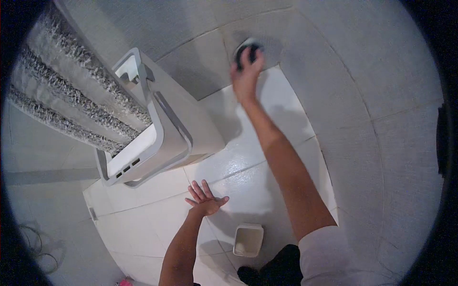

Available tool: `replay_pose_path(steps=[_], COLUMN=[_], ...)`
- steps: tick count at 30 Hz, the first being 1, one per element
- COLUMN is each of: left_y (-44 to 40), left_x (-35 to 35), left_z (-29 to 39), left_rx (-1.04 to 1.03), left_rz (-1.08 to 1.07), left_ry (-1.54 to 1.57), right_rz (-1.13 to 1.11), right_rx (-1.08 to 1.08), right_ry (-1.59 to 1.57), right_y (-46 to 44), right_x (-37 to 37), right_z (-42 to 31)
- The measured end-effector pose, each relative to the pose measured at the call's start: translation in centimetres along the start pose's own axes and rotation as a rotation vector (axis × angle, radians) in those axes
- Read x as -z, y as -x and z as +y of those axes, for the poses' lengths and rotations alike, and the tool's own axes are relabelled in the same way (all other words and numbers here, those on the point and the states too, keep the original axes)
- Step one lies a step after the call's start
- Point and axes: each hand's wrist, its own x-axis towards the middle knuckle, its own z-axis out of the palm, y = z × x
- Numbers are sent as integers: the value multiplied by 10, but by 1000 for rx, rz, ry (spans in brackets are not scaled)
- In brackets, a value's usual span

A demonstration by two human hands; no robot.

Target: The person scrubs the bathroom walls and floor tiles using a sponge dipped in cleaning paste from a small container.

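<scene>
My right hand reaches up to the grey wall tiles, its fingers wrapped round a dark, rounded scrub brush with a pale edge. The brush is against the wall above the floor corner, slightly blurred, and its underside is hidden. Lower down, my left hand has its fingers spread wide over the white floor tiles, holding nothing. Whether its palm bears on the floor I cannot tell. A small whitish square tub stands on the floor near my dark-clothed leg.
A tall white laundry hamper with grey trim stands left of my right arm. Over its opening hangs a striped, tufted grey-white mat. Thin looped cable or wire shows at the far left, and a pink item at the bottom edge.
</scene>
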Motion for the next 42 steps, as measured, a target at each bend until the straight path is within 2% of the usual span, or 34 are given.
replay_pose_path(steps=[1, 3, 4, 6, 8, 11, 12, 14, 16, 18, 22, 24, 25, 26, 28, 30, 32, 33, 34, 36, 39, 42], left_y=[0, 2, 1, 2, 5, 0, 1, 1, 0, -2, -5, -8, -9, -8, -7, -7, -8, -7, -8, -10, -13, -9], left_x=[1, 0, 3, 8, 4, 0, 0, 4, 4, 0, -9, 2, 1, -2, -5, -1, 5, 2, -2, -4, -7, -4], left_z=[2, 2, 3, 5, 1, 0, 1, 3, 3, 2, -5, -1, -1, -2, -6, -1, 4, 1, -1, -4, -4, -2], left_rx=[6, 7, 12, 11, 24, -13, -22, 19, 9, 12, 14, 11, 8, 9, 17, 10, 7, 29, 32, -3, 15, 24], left_rz=[13, 3, -3, 3, -21, 30, 33, 2, 4, 4, 17, 18, 17, 9, -8, 3, 10, -13, -25, 21, 41, 30], left_ry=[-7, -7, -6, -3, -10, -12, -11, -30, -25, -27, -27, -19, -20, -18, -7, -15, -19, -25, -21, 16, -7, -11], right_rz=[1, -747, -740, -371, -196, -139, -136, -194, -205, -128, -123, -233, -217, -233, -52, -37, -179, -163, -175, -60, -119, -207], right_rx=[7, -134, -126, -14, 216, 232, 240, 54, 75, 3, -18, -263, -245, -251, -69, -11, -116, -209, -213, -49, -133, -224], right_ry=[1, 1, -4, -200, -169, -29, -25, -37, -49, -159, -117, -16, -110, -111, -269, -208, -35, -108, -103, -247, -156, -158], right_y=[12, 50, 41, 16, -33, -51, -40, -14, -13, -17, 9, 14, 5, -13, -37, -18, -7, -13, -15, -31, 3, -16], right_x=[5, 20, 27, 45, 60, 43, 37, 24, 20, 21, 9, 14, 9, 14, 22, 10, 14, 11, 10, 16, 9, 15], right_z=[6, 30, 33, 20, -20, -22, -11, 13, 24, 5, 24, 31, 42, 21, -18, 6, 13, 10, 8, -23, 0, -4])
